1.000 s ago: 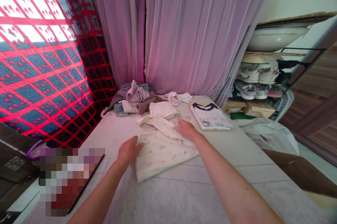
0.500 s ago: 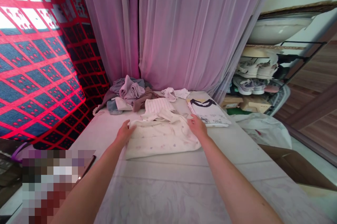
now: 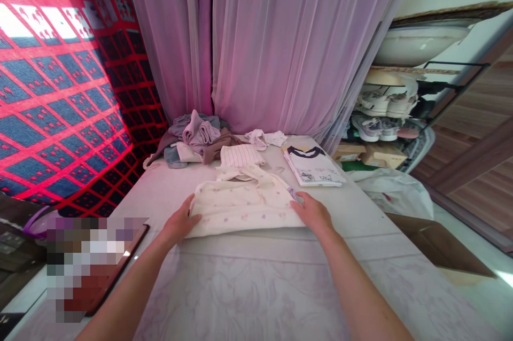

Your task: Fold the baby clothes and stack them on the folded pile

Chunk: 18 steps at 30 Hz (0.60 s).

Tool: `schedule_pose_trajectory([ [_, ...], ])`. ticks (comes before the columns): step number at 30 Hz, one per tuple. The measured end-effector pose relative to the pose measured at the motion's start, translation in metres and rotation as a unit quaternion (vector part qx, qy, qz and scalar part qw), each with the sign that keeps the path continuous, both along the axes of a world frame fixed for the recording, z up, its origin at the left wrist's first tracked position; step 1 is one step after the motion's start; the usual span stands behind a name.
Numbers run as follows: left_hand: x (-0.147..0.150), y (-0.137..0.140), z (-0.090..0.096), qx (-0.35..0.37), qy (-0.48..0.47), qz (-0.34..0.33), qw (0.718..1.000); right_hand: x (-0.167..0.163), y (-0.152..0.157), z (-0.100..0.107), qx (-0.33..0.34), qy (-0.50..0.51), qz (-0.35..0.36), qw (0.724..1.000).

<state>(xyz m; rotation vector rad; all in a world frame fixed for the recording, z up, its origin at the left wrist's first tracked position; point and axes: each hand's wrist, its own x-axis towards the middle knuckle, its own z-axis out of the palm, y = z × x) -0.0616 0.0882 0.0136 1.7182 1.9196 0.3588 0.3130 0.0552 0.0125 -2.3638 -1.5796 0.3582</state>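
Note:
A cream garment with small printed motifs (image 3: 244,204) lies folded into a wide rectangle on the pale bed cover (image 3: 256,293), its neck end pointing away from me. My left hand (image 3: 182,219) grips its left edge near the lower corner, thumb on top. At the opposite edge, my right hand (image 3: 313,211) pinches the cloth, with a bit of lilac fabric showing beside the fingertips. Just beyond the neck end is a striped folded cloth (image 3: 242,156).
A heap of clothes (image 3: 196,140) sits at the back left, with small white clothes (image 3: 264,139) beside it. Folded T-shirts (image 3: 315,167) lie at the right. A shoe rack (image 3: 385,111) and cardboard box (image 3: 436,242) stand off the right side; a tablet-like device (image 3: 100,287) lies front left.
Both hands have come nearer to me along the garment's sides. The garment lies flatter, its neck opening and printed front showing more plainly.

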Motion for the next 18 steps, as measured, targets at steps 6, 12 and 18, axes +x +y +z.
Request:
schedule_pose_trajectory([
  [6,0.001,-0.026,0.007,0.106,0.133,-0.034,0.985,-0.001,-0.041,-0.023,0.147,0.023,-0.035,0.988],
  [12,0.001,-0.042,-0.01,0.158,0.133,-0.011,0.978,0.007,-0.06,-0.036,0.184,0.094,-0.063,0.976],
  [18,-0.001,-0.051,-0.022,0.208,0.054,0.038,0.976,-0.002,-0.064,-0.036,0.215,0.104,-0.022,0.971],
])
